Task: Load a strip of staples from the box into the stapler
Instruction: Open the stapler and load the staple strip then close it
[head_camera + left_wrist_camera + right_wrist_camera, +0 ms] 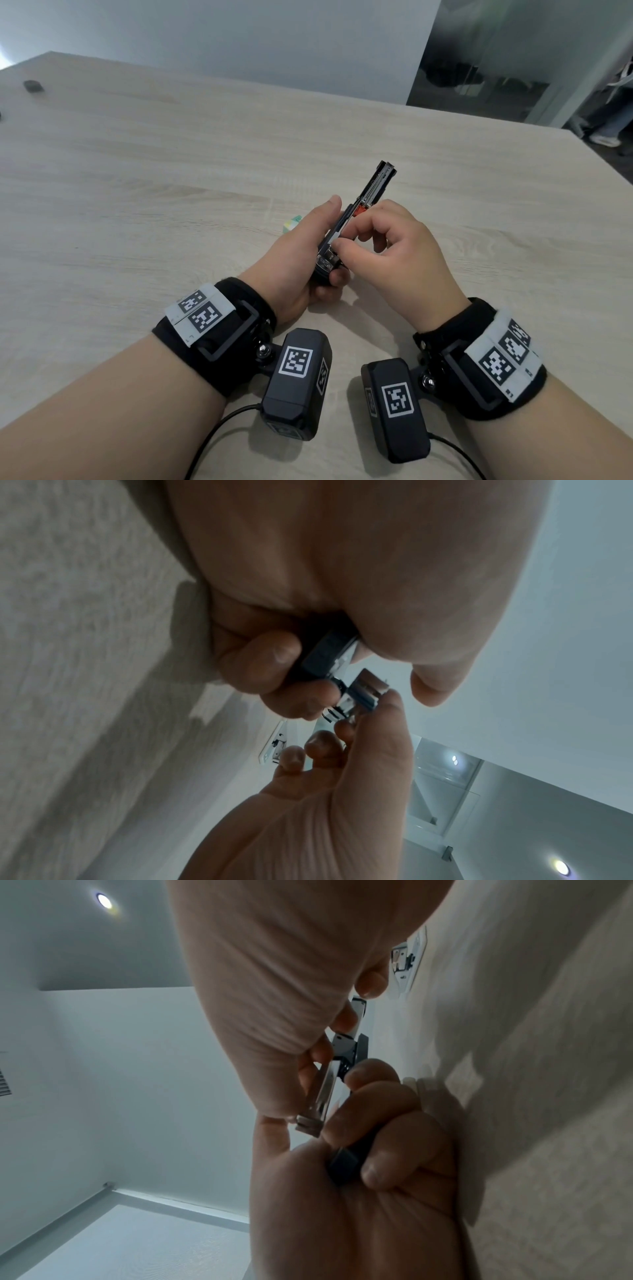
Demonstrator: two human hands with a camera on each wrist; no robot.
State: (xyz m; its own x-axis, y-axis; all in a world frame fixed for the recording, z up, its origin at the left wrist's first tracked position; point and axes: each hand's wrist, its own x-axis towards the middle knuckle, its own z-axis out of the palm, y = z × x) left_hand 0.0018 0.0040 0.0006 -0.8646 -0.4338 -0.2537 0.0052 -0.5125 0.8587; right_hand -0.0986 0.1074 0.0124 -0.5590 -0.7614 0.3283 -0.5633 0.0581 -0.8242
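We are at a pale wood-grain table (171,154) that fills most of the head view. Behind its far edge stands a plain white wall (239,34), and to the right of that a dark glass panel (479,68) with dim reflections. From the wrist views we see a white ceiling (51,947) with a round recessed light (103,900) lit.

The head camera looked forward and down from above the table (137,164). Each wrist camera sat close beneath its palm, looking along the fingers, upward. All three views shared the stapler (356,219) between both hands.
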